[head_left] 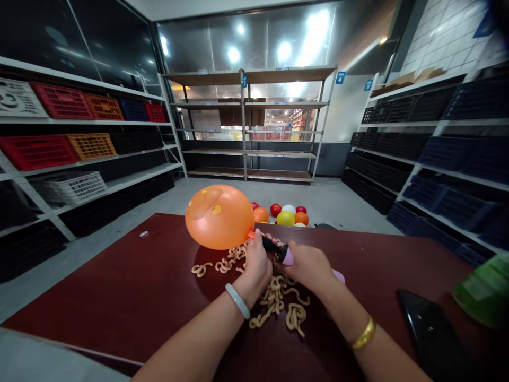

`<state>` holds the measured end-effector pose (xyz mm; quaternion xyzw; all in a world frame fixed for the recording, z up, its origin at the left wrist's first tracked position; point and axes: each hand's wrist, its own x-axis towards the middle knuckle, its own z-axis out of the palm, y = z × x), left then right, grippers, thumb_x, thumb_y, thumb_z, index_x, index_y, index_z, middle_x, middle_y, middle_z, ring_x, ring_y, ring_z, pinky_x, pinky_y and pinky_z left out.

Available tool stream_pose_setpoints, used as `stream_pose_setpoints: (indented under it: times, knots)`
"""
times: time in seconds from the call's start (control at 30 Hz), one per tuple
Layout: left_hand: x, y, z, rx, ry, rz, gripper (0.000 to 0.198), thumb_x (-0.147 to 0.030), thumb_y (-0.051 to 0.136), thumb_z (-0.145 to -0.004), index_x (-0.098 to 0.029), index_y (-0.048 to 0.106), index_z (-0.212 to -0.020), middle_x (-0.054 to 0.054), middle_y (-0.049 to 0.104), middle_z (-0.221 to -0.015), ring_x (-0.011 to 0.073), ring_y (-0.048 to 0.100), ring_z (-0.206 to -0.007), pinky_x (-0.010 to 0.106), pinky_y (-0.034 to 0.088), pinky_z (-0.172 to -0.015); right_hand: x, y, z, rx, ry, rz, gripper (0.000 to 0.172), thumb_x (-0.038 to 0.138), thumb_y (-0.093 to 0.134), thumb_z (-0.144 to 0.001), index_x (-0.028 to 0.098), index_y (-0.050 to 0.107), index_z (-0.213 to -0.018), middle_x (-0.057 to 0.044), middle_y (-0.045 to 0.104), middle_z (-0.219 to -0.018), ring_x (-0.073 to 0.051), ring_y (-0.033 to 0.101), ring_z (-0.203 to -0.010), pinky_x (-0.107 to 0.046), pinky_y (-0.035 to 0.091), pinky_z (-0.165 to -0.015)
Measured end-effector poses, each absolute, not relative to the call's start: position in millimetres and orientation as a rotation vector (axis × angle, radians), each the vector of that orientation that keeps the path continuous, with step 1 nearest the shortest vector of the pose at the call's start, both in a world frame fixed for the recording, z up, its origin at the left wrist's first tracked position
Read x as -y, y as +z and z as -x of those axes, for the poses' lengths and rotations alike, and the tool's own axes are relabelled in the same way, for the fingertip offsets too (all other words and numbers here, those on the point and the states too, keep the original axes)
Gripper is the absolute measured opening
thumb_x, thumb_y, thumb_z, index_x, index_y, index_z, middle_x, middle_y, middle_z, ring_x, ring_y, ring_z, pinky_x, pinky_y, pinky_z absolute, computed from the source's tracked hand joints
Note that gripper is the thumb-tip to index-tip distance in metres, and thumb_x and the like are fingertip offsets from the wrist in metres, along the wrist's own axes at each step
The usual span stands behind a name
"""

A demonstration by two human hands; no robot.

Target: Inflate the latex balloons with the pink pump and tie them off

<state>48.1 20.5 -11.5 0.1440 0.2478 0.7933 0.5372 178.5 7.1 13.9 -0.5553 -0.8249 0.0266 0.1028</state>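
An inflated orange balloon (220, 217) with a printed pattern rests to the left of my hands, its neck toward them. My left hand (257, 265), with a pale bangle at the wrist, is closed around the balloon's neck where it meets the black nozzle of a balloon pump (287, 255). The pump has a black front end and lilac parts. My right hand (312, 265), wearing a gold bangle, wraps round the pump's lilac body, one end of which sticks out behind the hand. Beneath both hands lie several beige curled strands (274, 292); their kind is unclear.
A dark red table (159, 286) spans the foreground. A black phone (427, 323) and a green container (485, 292) are at right. Beyond the table's far edge sit several coloured balloons (285, 218). Shelves with crates (51, 152) line the sides; a metal rack (243, 154) stands behind.
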Motion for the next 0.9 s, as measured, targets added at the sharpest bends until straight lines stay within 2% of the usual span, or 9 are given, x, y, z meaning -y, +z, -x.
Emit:
stream_pose_setpoints:
  times: [0.17, 0.4, 0.57, 0.9]
  knots:
    - [-13, -7, -57, -0.58, 1.887, -0.39, 0.037, -0.038, 0.079, -0.078, -0.02, 0.046, -0.078, -0.003, 0.054, -0.065, 0.0115, 0.053, -0.057, 0.026, 0.049, -0.059, -3, 18, -175, 2.401, 0.135, 1.62, 0.037, 0.051, 0.064, -0.082, 0.022, 0.06, -0.104, -0.009, 0.075, -0.094, -0.028, 0.072, -0.087, -0.031, 0.041, -0.068]
    - [-20, 12, -23, -0.561, 1.96, -0.489, 0.027, -0.033, 0.068, -0.087, -0.019, 0.047, -0.078, -0.002, 0.051, -0.066, 0.0114, 0.051, -0.056, 0.025, 0.045, -0.053, -5, 20, -176, 2.377, 0.125, 1.63, 0.042, 0.056, 0.061, -0.083, 0.025, 0.061, -0.113, -0.008, 0.074, -0.098, -0.03, 0.071, -0.091, -0.032, 0.041, -0.069]
    - [-29, 31, 26, -0.567, 2.083, -0.4, 0.024, -0.028, 0.06, -0.094, -0.02, 0.045, -0.077, -0.002, 0.049, -0.066, 0.0116, 0.05, -0.055, 0.025, 0.042, -0.051, -16, 19, -189, 2.42, 0.086, 1.643, 0.043, 0.058, 0.063, -0.082, 0.027, 0.061, -0.112, -0.007, 0.074, -0.097, -0.03, 0.07, -0.091, -0.033, 0.041, -0.069]
    - [-25, 28, 16, -0.481, 2.086, -0.48, 0.024, -0.031, 0.063, -0.092, -0.019, 0.048, -0.079, -0.002, 0.05, -0.069, 0.0118, 0.052, -0.059, 0.024, 0.045, -0.053, -21, 11, -195, 2.423, -0.034, 1.602, 0.046, 0.057, 0.065, -0.082, 0.025, 0.06, -0.114, -0.007, 0.075, -0.1, -0.029, 0.07, -0.092, -0.033, 0.041, -0.069]
